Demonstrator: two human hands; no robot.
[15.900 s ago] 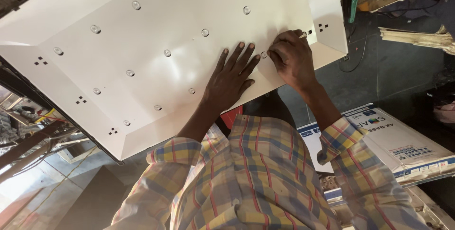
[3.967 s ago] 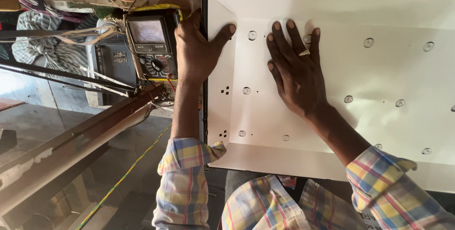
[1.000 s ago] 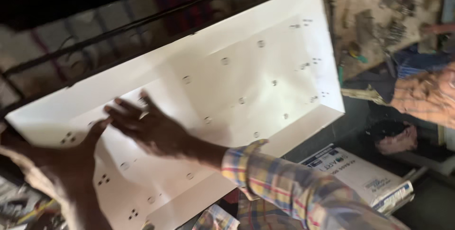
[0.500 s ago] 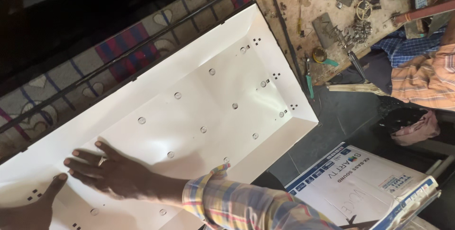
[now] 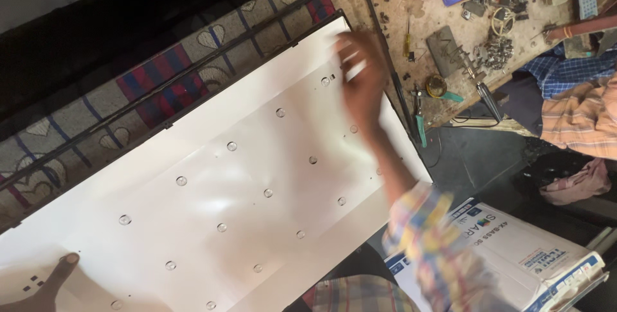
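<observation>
A large white reflector sheet [image 5: 212, 203] with rows of small round lenses lies across the view. My right hand [image 5: 361, 79], blurred by motion, reaches over its far right end with fingers spread, near a corner with small holes. My left hand [image 5: 45, 286] is at the bottom left; only a finger or thumb shows, pressing on the sheet's near left corner. Neither hand holds anything.
A patterned cloth [image 5: 160, 74] lies under the sheet's far edge. A cluttered workbench [image 5: 450, 35] with pliers, screws and small parts stands at the upper right. Another person in a checked shirt [image 5: 578, 113] sits at the right. A white cardboard box [image 5: 508, 254] lies at the lower right.
My right hand has swept from the sheet's left end to its far right end. The left hand has stayed at the left corner.
</observation>
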